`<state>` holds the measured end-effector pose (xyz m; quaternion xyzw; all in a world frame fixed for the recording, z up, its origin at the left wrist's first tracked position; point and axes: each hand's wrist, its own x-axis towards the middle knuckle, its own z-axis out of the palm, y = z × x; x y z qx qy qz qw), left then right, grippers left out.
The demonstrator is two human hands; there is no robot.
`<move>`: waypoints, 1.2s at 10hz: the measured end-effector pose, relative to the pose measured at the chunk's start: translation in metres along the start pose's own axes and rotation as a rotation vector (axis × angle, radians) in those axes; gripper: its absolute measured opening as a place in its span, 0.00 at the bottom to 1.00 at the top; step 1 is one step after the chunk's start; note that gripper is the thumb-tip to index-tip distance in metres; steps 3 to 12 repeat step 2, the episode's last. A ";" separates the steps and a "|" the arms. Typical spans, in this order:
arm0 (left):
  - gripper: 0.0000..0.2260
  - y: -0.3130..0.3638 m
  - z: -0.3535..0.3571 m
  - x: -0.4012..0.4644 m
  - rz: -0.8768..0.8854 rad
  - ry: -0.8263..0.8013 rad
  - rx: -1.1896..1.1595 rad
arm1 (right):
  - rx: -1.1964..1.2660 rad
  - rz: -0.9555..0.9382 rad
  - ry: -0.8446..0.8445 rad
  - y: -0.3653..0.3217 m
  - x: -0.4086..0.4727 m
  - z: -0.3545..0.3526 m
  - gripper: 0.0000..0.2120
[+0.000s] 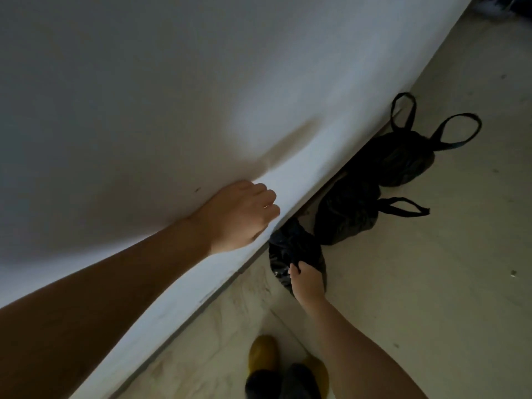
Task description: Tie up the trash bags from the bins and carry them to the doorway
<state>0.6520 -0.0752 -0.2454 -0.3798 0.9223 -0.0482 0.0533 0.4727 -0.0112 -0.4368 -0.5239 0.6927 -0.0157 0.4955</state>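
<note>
1. Likely light, soft and crinkly, slippery film; best taken by the gathered neck or the tied loops.
2. Three black trash bags in a row on the floor along the wall [144,96]: nearest bag [290,249], middle bag [345,211], far bag [394,159], the latter two knotted with loop handles.
3. Right hand [306,280] pinching the nearest bag's top.
4. Left hand [241,216] resting against the wall, fingers loosely curled, holding nothing.
</note>
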 end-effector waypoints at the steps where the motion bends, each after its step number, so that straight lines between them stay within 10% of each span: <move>1: 0.11 -0.001 0.006 0.002 0.009 0.032 0.003 | -0.087 -0.002 -0.045 0.008 0.011 0.004 0.17; 12: 0.11 0.002 0.005 0.001 -0.019 0.049 0.001 | -0.177 0.016 -0.085 0.005 0.003 -0.015 0.20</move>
